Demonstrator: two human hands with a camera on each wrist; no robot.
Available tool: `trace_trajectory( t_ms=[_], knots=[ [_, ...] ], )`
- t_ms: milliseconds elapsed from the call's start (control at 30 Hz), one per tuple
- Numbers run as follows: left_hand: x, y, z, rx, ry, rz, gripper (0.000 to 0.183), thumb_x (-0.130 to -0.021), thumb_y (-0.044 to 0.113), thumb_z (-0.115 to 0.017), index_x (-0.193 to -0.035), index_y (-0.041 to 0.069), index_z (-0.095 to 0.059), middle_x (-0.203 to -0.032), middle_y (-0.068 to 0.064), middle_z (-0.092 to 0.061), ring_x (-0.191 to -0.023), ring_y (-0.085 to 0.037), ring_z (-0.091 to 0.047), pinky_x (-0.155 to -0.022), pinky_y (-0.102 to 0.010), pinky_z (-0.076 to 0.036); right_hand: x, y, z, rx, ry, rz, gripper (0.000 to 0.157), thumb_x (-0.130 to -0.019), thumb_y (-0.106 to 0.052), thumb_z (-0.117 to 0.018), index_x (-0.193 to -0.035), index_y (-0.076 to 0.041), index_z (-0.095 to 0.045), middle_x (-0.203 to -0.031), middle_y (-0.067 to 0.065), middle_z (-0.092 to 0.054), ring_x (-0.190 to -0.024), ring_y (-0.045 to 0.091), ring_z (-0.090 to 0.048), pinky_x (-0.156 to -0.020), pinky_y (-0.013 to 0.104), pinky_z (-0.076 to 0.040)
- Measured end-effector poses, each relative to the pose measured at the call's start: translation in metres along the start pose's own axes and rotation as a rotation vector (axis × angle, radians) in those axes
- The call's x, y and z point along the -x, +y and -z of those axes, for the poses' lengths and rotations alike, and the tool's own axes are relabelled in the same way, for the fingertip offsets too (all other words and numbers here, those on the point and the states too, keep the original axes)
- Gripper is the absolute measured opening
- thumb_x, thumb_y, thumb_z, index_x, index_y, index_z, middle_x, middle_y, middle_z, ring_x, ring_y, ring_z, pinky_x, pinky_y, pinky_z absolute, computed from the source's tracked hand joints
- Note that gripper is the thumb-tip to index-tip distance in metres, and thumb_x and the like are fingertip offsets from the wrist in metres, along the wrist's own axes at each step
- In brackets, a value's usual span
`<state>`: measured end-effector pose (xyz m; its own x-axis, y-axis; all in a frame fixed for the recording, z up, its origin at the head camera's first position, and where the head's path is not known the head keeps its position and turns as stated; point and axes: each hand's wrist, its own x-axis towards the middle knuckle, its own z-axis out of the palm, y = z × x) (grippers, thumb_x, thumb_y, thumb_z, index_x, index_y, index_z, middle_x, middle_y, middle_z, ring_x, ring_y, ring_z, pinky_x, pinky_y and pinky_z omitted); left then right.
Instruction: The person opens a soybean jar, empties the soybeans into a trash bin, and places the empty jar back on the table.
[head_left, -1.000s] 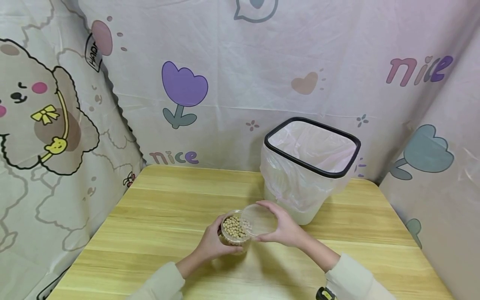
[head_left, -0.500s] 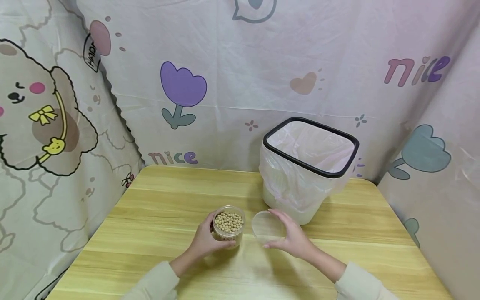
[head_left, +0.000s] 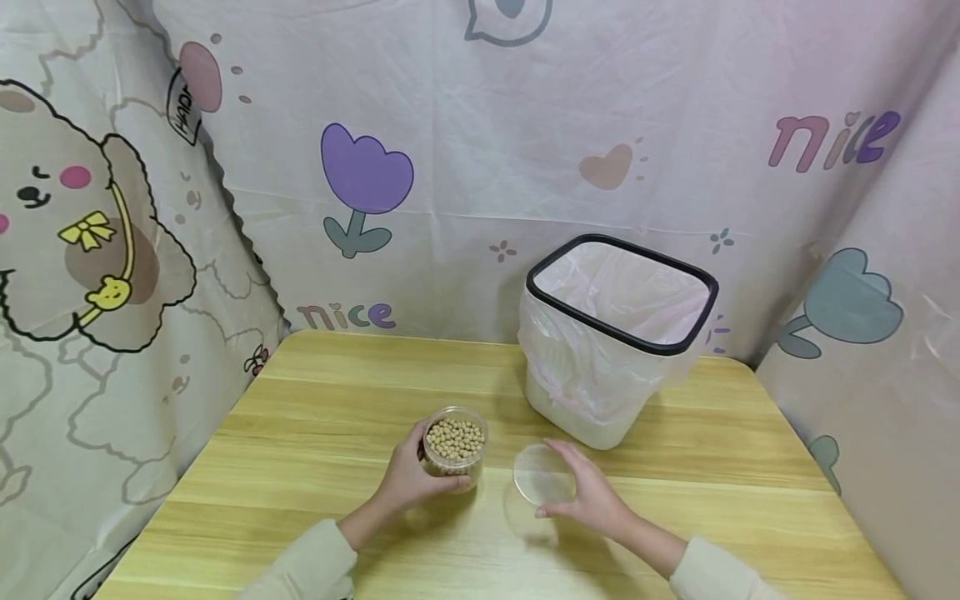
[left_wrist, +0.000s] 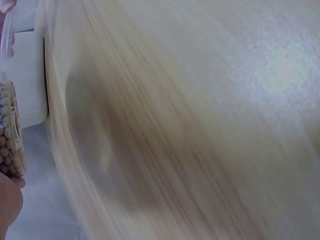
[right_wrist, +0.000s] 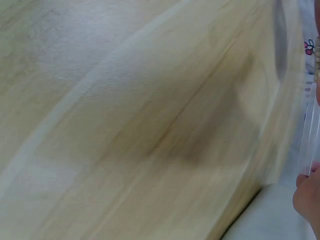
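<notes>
In the head view my left hand [head_left: 405, 479] grips a clear round jar [head_left: 468, 471] by its side. Pale, round dried beans [head_left: 455, 438] fill it nearly to the open rim. To its right, my right hand [head_left: 596, 493] holds a clear, round plastic lid [head_left: 542, 475] by the edge between thumb and fingers. The lid is apart from the jar and appears to be above the table. The left wrist view catches part of the jar's beans [left_wrist: 5, 145] at its left edge. In the right wrist view only the lid's side [right_wrist: 309, 132] and some fingers show.
A white bin [head_left: 577, 421] with a black rim and a pale plastic liner stands behind my right hand. Both hands are over a light wooden table [head_left: 315, 400]. A printed curtain [head_left: 465, 150] hangs behind and at the sides.
The lid has moved from overlapping the jar to the right and toward me, in my right hand. My left hand has shifted the jar left and slightly away from me.
</notes>
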<state>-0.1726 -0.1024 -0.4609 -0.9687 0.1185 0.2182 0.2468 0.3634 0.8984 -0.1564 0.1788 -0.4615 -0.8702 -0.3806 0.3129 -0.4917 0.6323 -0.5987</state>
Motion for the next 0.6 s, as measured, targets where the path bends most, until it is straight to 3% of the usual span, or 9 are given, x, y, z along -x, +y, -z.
trace_trajectory(
  t_ms=[600],
  knots=[
    [-0.003,0.005,0.006,0.01,0.011,-0.006,0.094,-0.054,0.018,-0.089,-0.133,-0.001,-0.041,-0.127,-0.019,-0.053,-0.118,-0.035,-0.052,-0.101,-0.045,-0.044,0.008,0.022,-0.01,-0.067,-0.098,-0.122,0.094,-0.059,-0.025,-0.083,-0.134,0.008,-0.038,-0.137,0.028,-0.042,-0.123,0.045,-0.042,-0.102,0.057,-0.035]
  ],
)
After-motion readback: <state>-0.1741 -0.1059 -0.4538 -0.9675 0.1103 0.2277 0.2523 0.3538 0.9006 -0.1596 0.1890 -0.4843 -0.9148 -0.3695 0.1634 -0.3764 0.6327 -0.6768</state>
